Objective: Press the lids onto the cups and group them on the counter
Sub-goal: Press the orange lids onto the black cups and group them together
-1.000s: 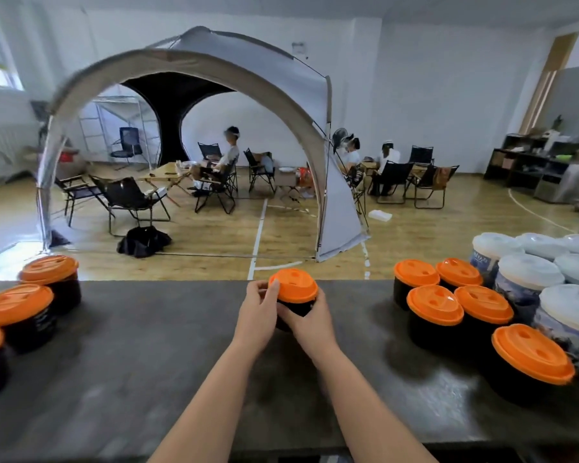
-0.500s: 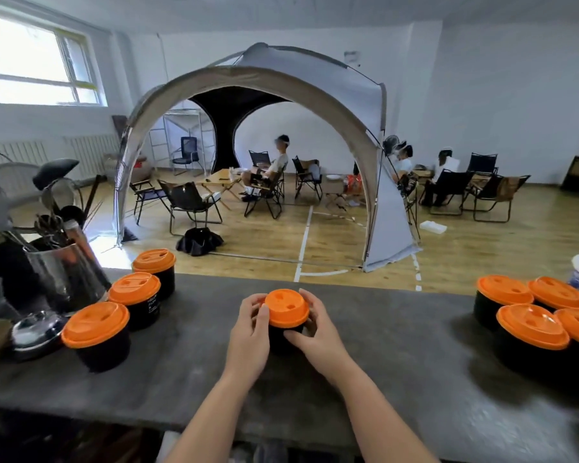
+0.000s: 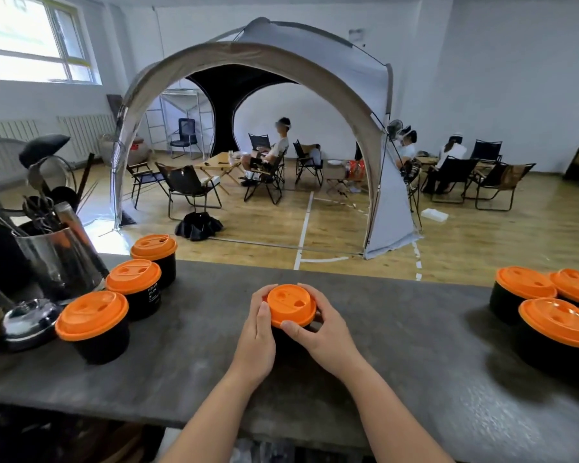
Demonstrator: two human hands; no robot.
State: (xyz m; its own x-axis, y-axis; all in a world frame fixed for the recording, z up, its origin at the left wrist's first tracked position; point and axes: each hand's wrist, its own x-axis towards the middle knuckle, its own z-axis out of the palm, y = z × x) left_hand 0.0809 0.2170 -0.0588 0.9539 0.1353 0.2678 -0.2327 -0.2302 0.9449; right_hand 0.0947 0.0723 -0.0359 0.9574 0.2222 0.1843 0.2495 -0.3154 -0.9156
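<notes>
1. At the counter's (image 3: 188, 355) centre, the left hand (image 3: 256, 339) and right hand (image 3: 321, 332) wrap a black cup, fingers curled round its orange lid (image 3: 291, 304).
2. Three lidded cups (image 3: 132, 289) stand at nine o'clock, beside a metal jug (image 3: 59, 262).
3. More lidded cups (image 3: 555, 322) cluster at three o'clock.

Bright daylight pouring in through the window (image 3: 30, 38) upper left, soft shadows lying under the cups (image 3: 94, 325) on the counter (image 3: 398, 379), wide-angle bending at edges, slight softness throughout.
</notes>
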